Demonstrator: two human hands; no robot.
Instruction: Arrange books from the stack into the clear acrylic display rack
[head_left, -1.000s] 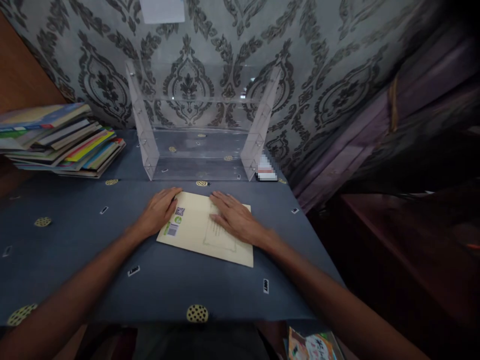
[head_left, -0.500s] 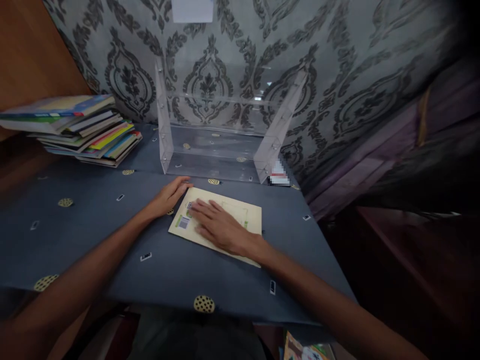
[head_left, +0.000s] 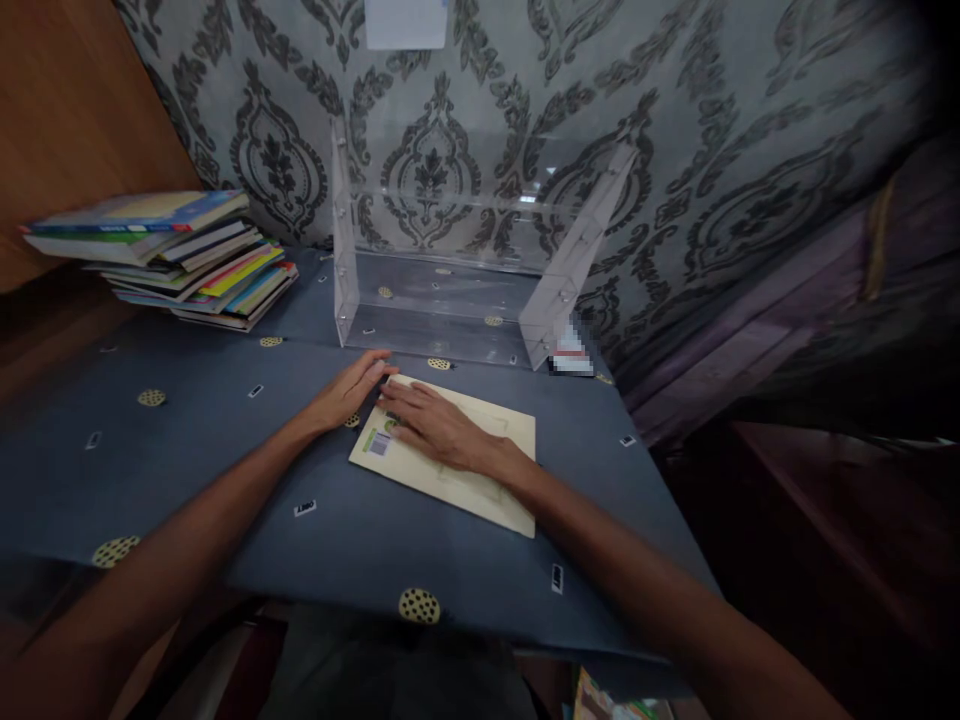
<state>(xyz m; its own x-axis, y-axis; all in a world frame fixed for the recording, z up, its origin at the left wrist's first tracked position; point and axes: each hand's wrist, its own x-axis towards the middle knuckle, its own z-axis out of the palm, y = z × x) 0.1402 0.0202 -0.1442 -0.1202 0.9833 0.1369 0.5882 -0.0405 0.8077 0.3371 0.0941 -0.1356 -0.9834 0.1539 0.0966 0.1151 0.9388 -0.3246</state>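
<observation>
A thin book (head_left: 480,490) with a pale yellow cover lies flat and slightly turned on the table, its barcode near the left edge. Flat across its upper left part rests my right hand (head_left: 435,425), fingers stretched out and palm down, covering some of the print. My left hand (head_left: 349,390) lies at the book's far left corner, fingers extended, with the fingertips next to that corner. Whether the left fingertips touch the book I cannot tell.
A clear acrylic rack (head_left: 442,335) stands behind the book against the patterned wall. At the back left is a stack of books (head_left: 202,265). A blurred white item (head_left: 571,355) sits beside the rack's right side. The blue tablecloth (head_left: 247,480) ends at the front and right edges.
My right hand has slid across the cover toward the book's far left corner. My left hand stays by that corner. The whole view has shifted slightly.
</observation>
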